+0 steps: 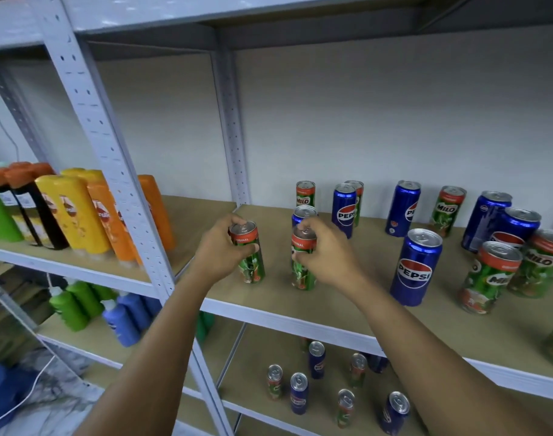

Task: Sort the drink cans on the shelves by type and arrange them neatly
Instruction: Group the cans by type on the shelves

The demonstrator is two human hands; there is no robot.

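Observation:
Green Milo cans and blue Pepsi cans stand mixed on the middle shelf [347, 313]. My left hand [220, 250] grips an upright Milo can [249, 262] near the shelf's left end. My right hand [324, 250] grips a second upright Milo can [303, 272] just to its right. A Pepsi can [303, 212] stands right behind my right hand, partly hidden. A large Pepsi can [415, 269] and a Milo can [489, 278] stand near the front right. More of both kinds stand along the back wall.
A grey perforated upright post [111, 152] splits the shelving left of my hands. Yellow and orange bottles [80, 212] fill the left bay. The lower shelf [253, 357] carries several mixed Milo and Pepsi cans. Green and blue bottles [89, 306] stand at lower left.

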